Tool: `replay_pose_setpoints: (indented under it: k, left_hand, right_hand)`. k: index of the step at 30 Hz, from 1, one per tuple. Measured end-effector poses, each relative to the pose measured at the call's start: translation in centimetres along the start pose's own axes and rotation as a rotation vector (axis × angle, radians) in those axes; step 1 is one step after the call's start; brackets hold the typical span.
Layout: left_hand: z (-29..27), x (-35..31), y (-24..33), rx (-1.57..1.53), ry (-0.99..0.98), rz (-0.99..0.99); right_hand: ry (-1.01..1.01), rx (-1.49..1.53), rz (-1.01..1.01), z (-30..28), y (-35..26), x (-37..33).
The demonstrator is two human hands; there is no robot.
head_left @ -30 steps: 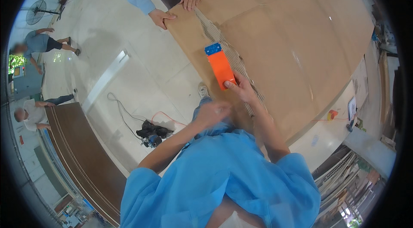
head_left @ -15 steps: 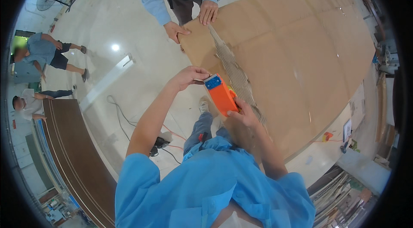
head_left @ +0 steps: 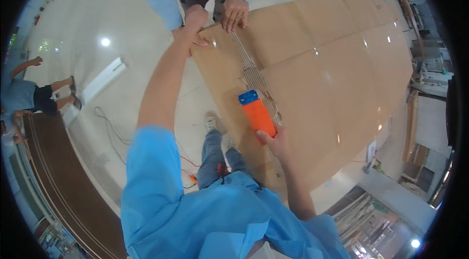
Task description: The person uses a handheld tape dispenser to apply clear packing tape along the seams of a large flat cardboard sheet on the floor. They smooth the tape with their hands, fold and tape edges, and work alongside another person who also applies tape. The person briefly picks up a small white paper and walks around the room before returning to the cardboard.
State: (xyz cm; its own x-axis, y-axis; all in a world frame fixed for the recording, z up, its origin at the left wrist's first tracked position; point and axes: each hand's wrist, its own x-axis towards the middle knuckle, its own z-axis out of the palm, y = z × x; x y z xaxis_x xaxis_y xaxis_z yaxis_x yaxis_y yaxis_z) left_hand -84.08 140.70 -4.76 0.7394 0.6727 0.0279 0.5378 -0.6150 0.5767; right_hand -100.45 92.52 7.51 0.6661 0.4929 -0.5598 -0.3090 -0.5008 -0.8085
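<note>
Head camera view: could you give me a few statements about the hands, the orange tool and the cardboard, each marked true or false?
1. The right hand grips the orange tool on the cardboard sheet. True.
2. The left hand rests in the person's lap. False: it reaches out to the sheet's far edge.
3. A co-worker's hand presses on the far edge. True.
4. The tool's tip is green. False: it is blue.
5. The cardboard stands upright against a wall. False: it lies flat.
</note>
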Motion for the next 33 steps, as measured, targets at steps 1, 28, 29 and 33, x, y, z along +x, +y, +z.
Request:
replay_pose_setpoints:
  k: [1, 28, 29, 33]
  left_hand:
    - [1.1, 1.5, -0.3, 0.066, -0.063, -0.064]
    - [7.1, -74.7, 16.5, -1.181, -0.798, -0.692]
    - [8.3, -76.0, 17.0, -1.26, -0.655, -0.688]
    - [11.2, -77.8, 17.7, -1.449, -0.23, -0.6]
  right_hand:
    - [-0.002, -0.028, -0.002, -0.1, 0.1, 0.0]
    - [-0.071, -0.162, -0.183, -5.9, 8.8, -9.8]
    - [-0.098, -0.128, -0.263, -7.4, 11.3, -12.8]
    - [0.005, -0.06, -0.25, -11.7, 18.7, -25.4]
